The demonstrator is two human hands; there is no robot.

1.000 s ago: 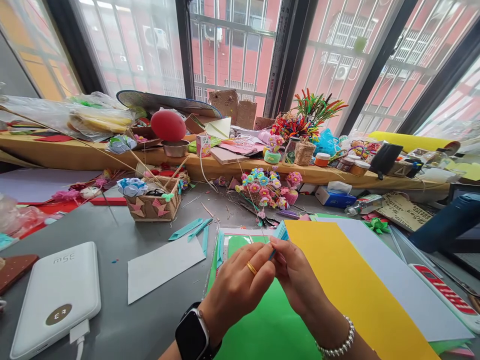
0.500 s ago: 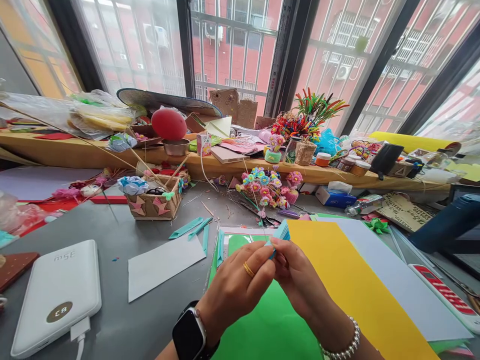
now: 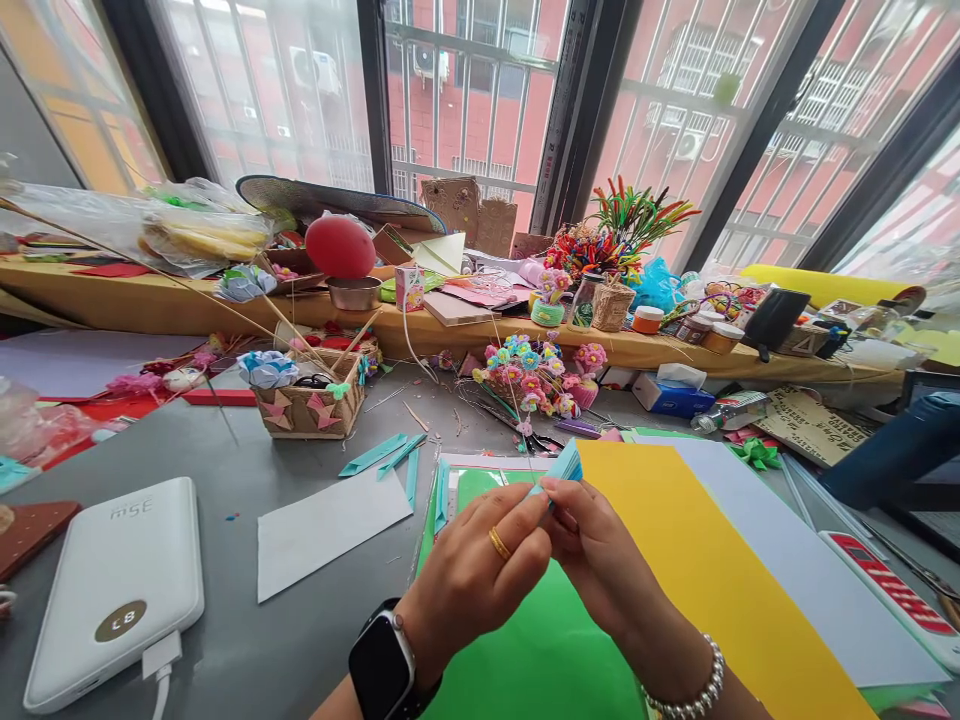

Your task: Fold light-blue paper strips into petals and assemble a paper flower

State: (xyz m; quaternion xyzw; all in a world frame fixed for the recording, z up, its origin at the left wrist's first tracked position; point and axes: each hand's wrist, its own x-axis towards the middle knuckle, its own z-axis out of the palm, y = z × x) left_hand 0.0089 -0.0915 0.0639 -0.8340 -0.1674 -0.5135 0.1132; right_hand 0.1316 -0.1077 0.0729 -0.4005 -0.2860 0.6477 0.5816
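Both hands meet above a green sheet (image 3: 536, 650), pinching a folded piece of light-blue paper (image 3: 568, 460) between them. My left hand (image 3: 480, 555), with a gold ring and a dark watch, is closed on the paper's lower end. My right hand (image 3: 596, 545), wearing a bead bracelet, grips its near edge with thumb and fingers. The paper's upper end shows layered folds; its lower part is hidden by my fingers. A thin thread or wire appears to rise from near the left fingertips. Several folded blue paper strips (image 3: 373, 455) lie left of my hands, beside a white paper (image 3: 330, 535).
Yellow paper (image 3: 675, 540) and pale sheets lie to the right, beside a red-and-white calculator (image 3: 889, 590). A white power bank (image 3: 116, 595) sits at the left. Behind stand a decorated cardboard basket (image 3: 311, 405), a bunch of colourful flowers (image 3: 529, 375) and a crowded shelf (image 3: 442, 328).
The folded blue paper has tilted slightly between my fingers. Both hands keep their hold and have hardly moved; the whole view has shifted a little.
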